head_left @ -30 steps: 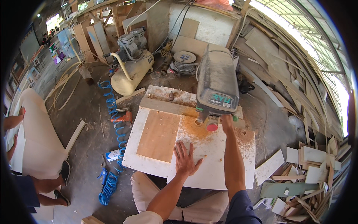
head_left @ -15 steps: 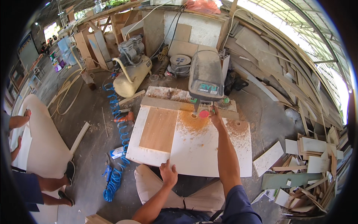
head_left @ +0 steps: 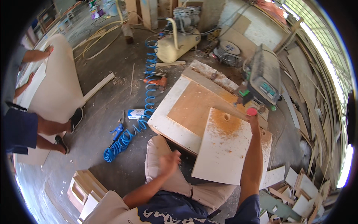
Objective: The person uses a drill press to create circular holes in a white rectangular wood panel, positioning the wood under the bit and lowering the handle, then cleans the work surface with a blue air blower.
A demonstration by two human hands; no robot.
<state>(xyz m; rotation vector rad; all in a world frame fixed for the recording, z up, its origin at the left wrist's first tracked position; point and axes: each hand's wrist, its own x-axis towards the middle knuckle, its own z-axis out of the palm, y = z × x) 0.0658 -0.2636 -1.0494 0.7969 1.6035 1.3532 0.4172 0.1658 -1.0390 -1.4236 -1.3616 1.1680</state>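
A white board (head_left: 220, 149), dusted with orange sawdust around a round hole near its far edge, lies askew over the work table (head_left: 164, 108). My right hand (head_left: 254, 123) is at the drill press (head_left: 263, 74), its fingers closed right by a red round knob (head_left: 251, 111); what they grip is hidden. Slightly blurred, my left hand (head_left: 170, 163) hangs above my thigh, off the board, with loosely bent fingers apart and nothing in them.
An orange power tool (head_left: 158, 81), a coiled blue air hose (head_left: 149, 93) and a small box (head_left: 135, 114) lie left of the table. A cream air compressor (head_left: 175, 46) stands behind. Offcuts (head_left: 298, 194) pile up at right. Another person's hands (head_left: 35, 56) touch a pale panel at far left.
The white board has turned and shifted askew. My left hand has come off its near edge. My right hand remains by the red knob. The view has swung left.
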